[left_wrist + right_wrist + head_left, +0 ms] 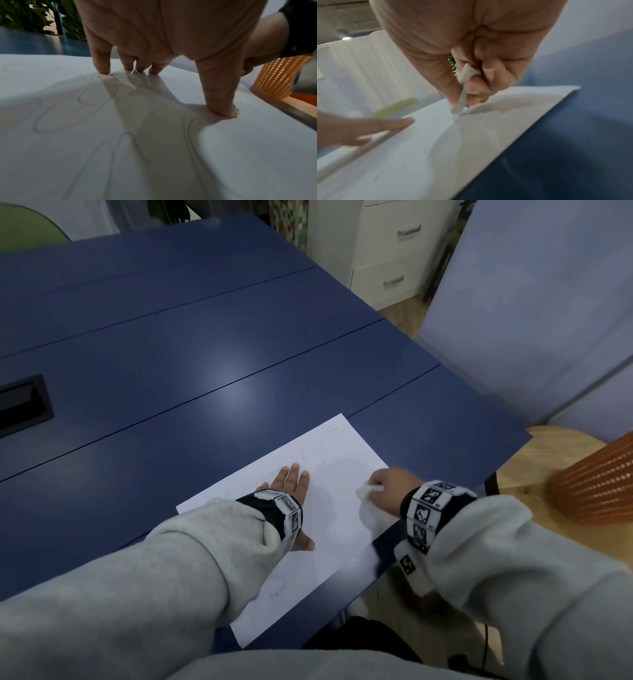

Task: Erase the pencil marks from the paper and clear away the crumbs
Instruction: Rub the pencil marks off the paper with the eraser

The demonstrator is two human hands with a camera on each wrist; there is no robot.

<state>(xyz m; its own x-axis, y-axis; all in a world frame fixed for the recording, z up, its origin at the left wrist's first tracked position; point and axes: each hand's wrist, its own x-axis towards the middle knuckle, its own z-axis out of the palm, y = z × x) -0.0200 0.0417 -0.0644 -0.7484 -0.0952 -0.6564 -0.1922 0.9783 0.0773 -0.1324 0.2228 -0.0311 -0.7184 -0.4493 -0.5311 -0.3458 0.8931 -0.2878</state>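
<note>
A white sheet of paper (329, 529) with faint pencil loops lies at the near right corner of the blue table (171, 354). My left hand (291, 484) lies flat on the sheet, fingers (102, 65) straight and spread, thumb pressing down. The pencil marks (96, 102) show under it in the left wrist view. My right hand (387, 487) pinches a thin white eraser (462, 94) between thumb and fingers, its tip touching the paper (436, 148) near the right edge. The eraser (368, 491) shows blurred in the head view. A few dark crumbs (329, 532) dot the sheet.
An orange mesh basket (599, 484) lies on a round wooden stool (534, 460) just right of the table corner. A black recessed slot (24, 405) sits at the table's left. White drawers (394, 251) and a pale panel (531, 302) stand beyond.
</note>
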